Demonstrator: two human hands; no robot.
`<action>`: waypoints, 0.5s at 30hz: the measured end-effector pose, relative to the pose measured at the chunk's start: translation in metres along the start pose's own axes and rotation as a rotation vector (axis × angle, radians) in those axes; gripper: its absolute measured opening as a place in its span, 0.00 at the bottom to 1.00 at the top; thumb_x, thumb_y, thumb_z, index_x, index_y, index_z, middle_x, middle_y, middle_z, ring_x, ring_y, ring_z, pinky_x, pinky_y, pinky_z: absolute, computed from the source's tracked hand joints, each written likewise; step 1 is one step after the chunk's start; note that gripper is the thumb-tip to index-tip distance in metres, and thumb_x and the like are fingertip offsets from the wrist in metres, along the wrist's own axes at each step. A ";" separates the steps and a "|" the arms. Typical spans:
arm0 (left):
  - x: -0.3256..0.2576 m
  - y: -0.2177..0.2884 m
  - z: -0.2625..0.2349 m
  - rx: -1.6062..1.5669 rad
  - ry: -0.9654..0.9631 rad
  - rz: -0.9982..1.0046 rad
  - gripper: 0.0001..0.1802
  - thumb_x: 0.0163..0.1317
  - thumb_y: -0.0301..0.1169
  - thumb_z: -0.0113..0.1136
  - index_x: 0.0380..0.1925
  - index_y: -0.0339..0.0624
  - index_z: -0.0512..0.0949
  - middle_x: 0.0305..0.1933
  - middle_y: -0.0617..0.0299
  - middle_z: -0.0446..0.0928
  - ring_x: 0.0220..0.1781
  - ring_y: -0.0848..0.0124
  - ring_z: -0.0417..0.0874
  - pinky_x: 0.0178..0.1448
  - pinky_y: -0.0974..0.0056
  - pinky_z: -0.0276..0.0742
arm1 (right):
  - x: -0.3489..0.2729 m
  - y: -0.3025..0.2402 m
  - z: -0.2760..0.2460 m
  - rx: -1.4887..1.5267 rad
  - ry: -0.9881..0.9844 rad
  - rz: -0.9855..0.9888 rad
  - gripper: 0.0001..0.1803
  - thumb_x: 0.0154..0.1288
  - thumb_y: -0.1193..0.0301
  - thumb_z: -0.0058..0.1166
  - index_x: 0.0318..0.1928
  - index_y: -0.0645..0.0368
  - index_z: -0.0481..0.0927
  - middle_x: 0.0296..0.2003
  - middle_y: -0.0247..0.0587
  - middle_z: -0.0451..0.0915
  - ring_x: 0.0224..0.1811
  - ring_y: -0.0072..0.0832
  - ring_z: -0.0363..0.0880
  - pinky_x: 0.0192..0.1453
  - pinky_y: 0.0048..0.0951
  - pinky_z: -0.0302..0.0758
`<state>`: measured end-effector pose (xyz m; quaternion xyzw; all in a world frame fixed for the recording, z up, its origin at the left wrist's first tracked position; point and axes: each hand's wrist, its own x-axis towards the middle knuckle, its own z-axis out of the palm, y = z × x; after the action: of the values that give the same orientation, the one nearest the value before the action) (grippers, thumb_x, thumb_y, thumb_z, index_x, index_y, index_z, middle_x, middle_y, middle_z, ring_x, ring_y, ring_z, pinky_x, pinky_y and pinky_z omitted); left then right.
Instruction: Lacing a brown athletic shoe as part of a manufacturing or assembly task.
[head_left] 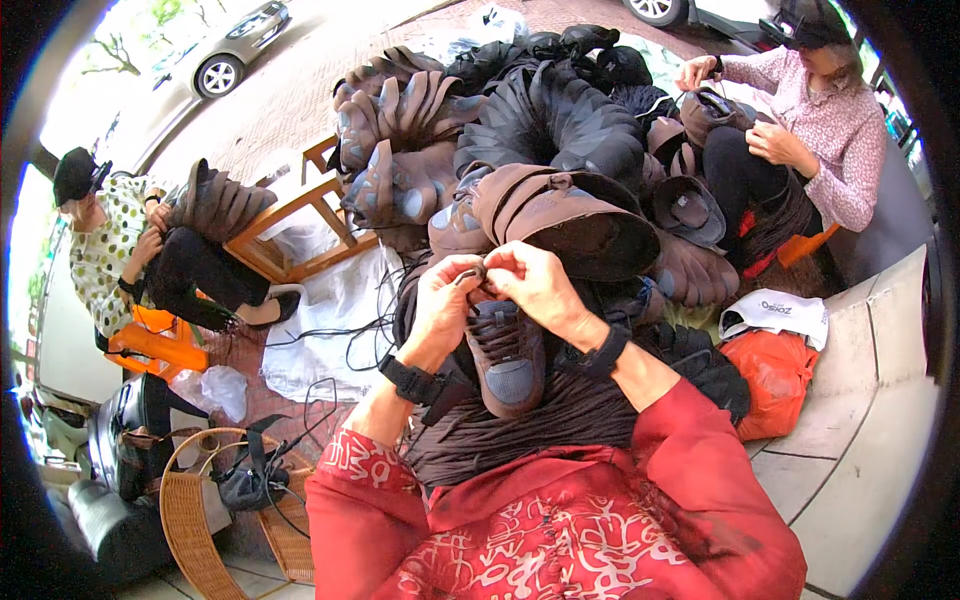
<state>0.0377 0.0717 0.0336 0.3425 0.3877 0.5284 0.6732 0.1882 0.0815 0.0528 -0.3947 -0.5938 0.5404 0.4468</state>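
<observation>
A brown shoe upper [507, 350] with a grey-blue toe sits toe toward me above my lap, dark laces crossing its front. At its top opening, my left hand [447, 305] is closed, thumb and fingertips pinched at the eyelets. Close beside it, my right hand [540, 290] is also closed in a pinch, the fingertips of both hands nearly meeting. The dark shoelace [497, 325] runs up to them, its end mostly hidden by the fingers. Beneath the shoe, a thick bundle of dark laces [540, 420] lies across my lap.
Just beyond my hands, nested brown uppers [560, 215] and black uppers [550, 125] form a large pile. Co-workers sit at left [110, 240] and right [810, 130], each handling uppers. A wooden stool frame [300, 225], an orange bag [768, 375] and a wicker chair [190, 500] stand around.
</observation>
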 end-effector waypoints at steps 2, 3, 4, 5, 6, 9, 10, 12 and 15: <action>0.002 0.000 -0.002 -0.030 -0.122 0.086 0.07 0.57 0.22 0.53 0.36 0.37 0.72 0.31 0.62 0.77 0.30 0.74 0.79 0.34 0.73 0.76 | 0.003 0.001 -0.011 0.267 -0.110 0.160 0.09 0.58 0.76 0.50 0.39 0.66 0.75 0.29 0.36 0.78 0.28 0.21 0.76 0.35 0.22 0.75; 0.004 0.003 -0.006 0.042 -0.143 0.070 0.06 0.57 0.23 0.54 0.35 0.38 0.71 0.32 0.60 0.77 0.30 0.73 0.79 0.35 0.70 0.77 | 0.007 0.004 -0.014 0.327 -0.181 0.145 0.09 0.58 0.75 0.51 0.39 0.67 0.75 0.29 0.38 0.78 0.28 0.21 0.77 0.33 0.22 0.76; 0.004 0.002 -0.008 0.042 -0.142 0.067 0.06 0.57 0.23 0.54 0.35 0.38 0.71 0.32 0.60 0.77 0.30 0.73 0.79 0.35 0.70 0.77 | 0.009 0.006 -0.017 0.329 -0.181 0.148 0.09 0.58 0.75 0.51 0.39 0.67 0.75 0.29 0.38 0.78 0.28 0.21 0.77 0.33 0.22 0.76; 0.004 0.001 -0.009 0.066 -0.164 0.067 0.06 0.57 0.24 0.54 0.35 0.38 0.71 0.31 0.61 0.77 0.30 0.73 0.78 0.35 0.70 0.77 | 0.010 0.009 -0.019 0.331 -0.199 0.231 0.10 0.58 0.75 0.52 0.39 0.67 0.75 0.29 0.38 0.78 0.28 0.22 0.77 0.33 0.23 0.76; 0.005 0.001 -0.010 0.090 -0.186 0.069 0.05 0.58 0.24 0.55 0.34 0.38 0.71 0.31 0.61 0.77 0.31 0.74 0.78 0.34 0.69 0.78 | 0.012 0.010 -0.021 0.333 -0.219 0.314 0.10 0.58 0.74 0.52 0.40 0.67 0.75 0.29 0.38 0.78 0.27 0.22 0.77 0.32 0.23 0.76; 0.004 0.003 -0.015 0.137 -0.223 0.044 0.06 0.58 0.27 0.56 0.33 0.38 0.71 0.30 0.61 0.76 0.28 0.75 0.78 0.33 0.70 0.78 | 0.013 0.011 -0.024 0.286 -0.274 0.326 0.10 0.57 0.73 0.54 0.39 0.66 0.76 0.30 0.39 0.78 0.27 0.23 0.77 0.31 0.23 0.76; 0.004 0.003 -0.016 0.182 -0.242 0.022 0.07 0.58 0.27 0.57 0.33 0.38 0.71 0.29 0.61 0.76 0.27 0.75 0.78 0.33 0.71 0.78 | 0.013 0.009 -0.025 0.238 -0.302 0.334 0.10 0.57 0.74 0.54 0.38 0.66 0.76 0.30 0.39 0.79 0.27 0.23 0.77 0.31 0.22 0.76; 0.005 0.003 -0.015 0.171 -0.223 0.010 0.07 0.57 0.27 0.57 0.32 0.37 0.71 0.29 0.61 0.77 0.27 0.74 0.78 0.32 0.71 0.78 | 0.015 0.009 -0.028 0.225 -0.318 0.319 0.09 0.57 0.74 0.54 0.37 0.65 0.77 0.29 0.38 0.79 0.26 0.21 0.76 0.31 0.22 0.75; 0.005 0.007 -0.012 0.146 -0.203 0.007 0.06 0.56 0.25 0.58 0.31 0.36 0.72 0.29 0.59 0.78 0.27 0.73 0.79 0.32 0.70 0.79 | 0.016 0.006 -0.032 0.136 -0.388 0.216 0.08 0.56 0.73 0.55 0.37 0.62 0.77 0.29 0.33 0.78 0.26 0.17 0.74 0.31 0.18 0.71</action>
<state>0.0249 0.0783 0.0330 0.4438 0.3537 0.4638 0.6803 0.2138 0.1063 0.0489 -0.3136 -0.5850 0.6897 0.2894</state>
